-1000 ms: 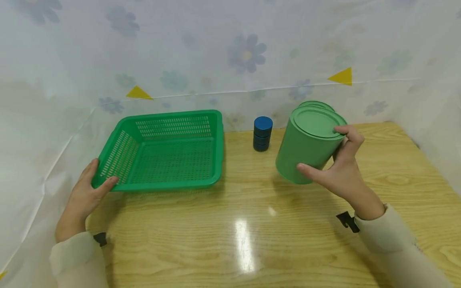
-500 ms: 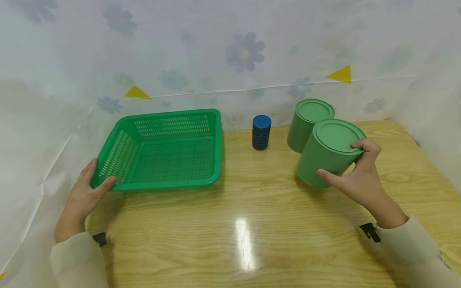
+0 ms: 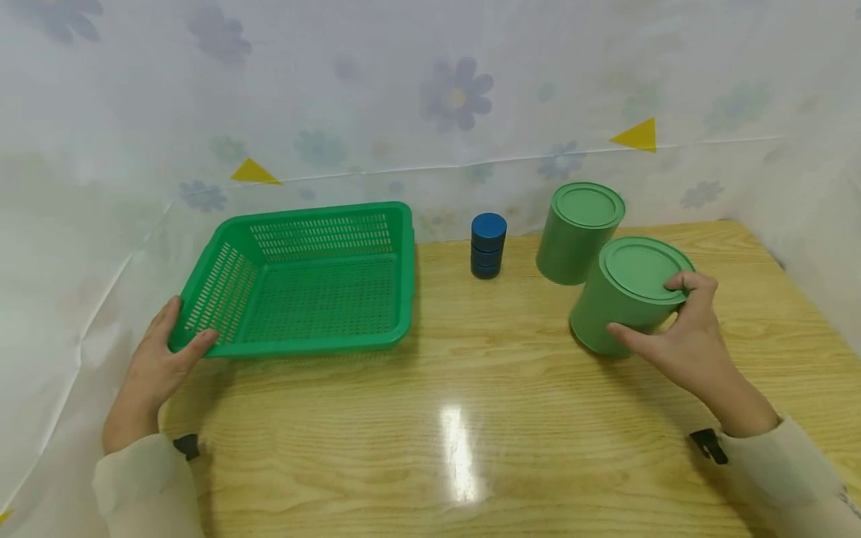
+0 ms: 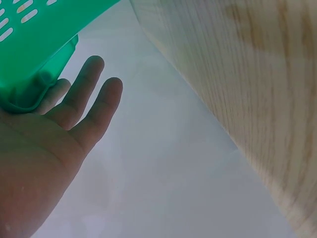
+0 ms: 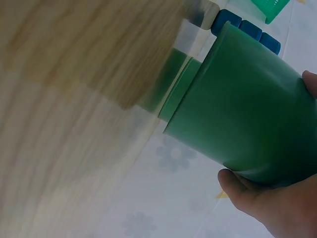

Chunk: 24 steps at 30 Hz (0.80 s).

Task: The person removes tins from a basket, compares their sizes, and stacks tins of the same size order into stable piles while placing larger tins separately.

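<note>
My left hand (image 3: pixel 151 362) holds the near left corner of a green slotted plastic basket (image 3: pixel 403 299), thumb over its rim. In the left wrist view, several fingers (image 4: pixel 101 109) extend beside and beneath the basket corner. On the right, my right hand (image 3: pixel 696 351) grips a light-green lidded can (image 3: pixel 615 317) between thumb and fingers. Its lid faces up, and I cannot tell whether its base touches the table. A second green can (image 3: pixel 565 246) of similar shape stands upright just behind it. Nothing is visible inside the basket.
A stack of blue round pieces (image 3: pixel 487 246) stands between the basket and the cans, near the back edge. Behind the wooden table (image 3: pixel 336 441) hangs a flowered white sheet (image 3: pixel 403 90) with yellow triangles on it.
My right hand has moved right and toward me with the held can, bringing the second can behind it fully into sight. The left hand and basket stay put.
</note>
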Each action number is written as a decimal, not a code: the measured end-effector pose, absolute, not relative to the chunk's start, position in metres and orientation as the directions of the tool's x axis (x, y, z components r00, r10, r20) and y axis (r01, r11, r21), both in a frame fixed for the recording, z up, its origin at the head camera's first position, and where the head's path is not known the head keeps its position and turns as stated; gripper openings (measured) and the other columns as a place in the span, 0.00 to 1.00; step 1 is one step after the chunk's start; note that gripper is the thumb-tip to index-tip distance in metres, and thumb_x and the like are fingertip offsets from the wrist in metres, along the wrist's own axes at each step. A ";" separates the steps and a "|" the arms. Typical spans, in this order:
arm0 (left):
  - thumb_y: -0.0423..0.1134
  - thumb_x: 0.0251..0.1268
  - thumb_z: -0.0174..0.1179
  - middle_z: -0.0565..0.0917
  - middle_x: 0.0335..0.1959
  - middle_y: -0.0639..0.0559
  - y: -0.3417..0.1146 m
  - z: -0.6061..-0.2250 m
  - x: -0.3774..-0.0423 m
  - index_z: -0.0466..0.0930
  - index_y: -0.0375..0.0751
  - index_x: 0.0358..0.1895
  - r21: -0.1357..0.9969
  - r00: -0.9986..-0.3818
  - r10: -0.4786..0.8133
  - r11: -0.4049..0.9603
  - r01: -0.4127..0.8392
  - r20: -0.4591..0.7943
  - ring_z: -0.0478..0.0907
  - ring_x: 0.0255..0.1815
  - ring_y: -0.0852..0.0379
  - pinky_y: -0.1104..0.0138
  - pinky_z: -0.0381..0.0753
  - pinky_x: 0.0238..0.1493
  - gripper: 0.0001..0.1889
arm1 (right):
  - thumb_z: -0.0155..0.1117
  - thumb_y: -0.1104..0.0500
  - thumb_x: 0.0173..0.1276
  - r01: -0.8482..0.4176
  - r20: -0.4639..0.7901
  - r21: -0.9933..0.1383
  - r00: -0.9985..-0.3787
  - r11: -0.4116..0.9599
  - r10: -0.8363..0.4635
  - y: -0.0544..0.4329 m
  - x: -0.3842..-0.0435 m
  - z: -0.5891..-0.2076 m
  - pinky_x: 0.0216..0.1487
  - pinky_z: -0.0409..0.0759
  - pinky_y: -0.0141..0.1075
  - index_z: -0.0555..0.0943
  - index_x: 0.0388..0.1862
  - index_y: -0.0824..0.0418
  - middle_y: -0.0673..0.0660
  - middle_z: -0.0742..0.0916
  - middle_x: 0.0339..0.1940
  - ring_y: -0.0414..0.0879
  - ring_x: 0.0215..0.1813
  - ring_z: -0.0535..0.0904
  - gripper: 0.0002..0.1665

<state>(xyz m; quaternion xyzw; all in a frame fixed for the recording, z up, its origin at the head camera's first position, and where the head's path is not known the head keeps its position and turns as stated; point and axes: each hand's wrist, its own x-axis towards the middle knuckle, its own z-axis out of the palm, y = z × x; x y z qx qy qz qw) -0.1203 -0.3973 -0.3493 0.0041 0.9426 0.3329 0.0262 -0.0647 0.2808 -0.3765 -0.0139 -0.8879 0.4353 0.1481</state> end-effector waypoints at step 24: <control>0.57 0.78 0.49 0.30 0.81 0.35 -0.397 -0.348 -0.120 0.27 0.44 0.82 0.617 -0.998 0.031 0.787 -0.009 -0.054 0.29 0.77 0.23 0.27 0.36 0.67 0.47 | 0.83 0.62 0.54 -0.102 0.245 -0.756 -0.960 0.646 0.135 0.282 -0.050 -0.381 0.53 0.63 0.72 0.50 0.57 0.71 0.81 0.59 0.68 0.81 0.65 0.61 0.51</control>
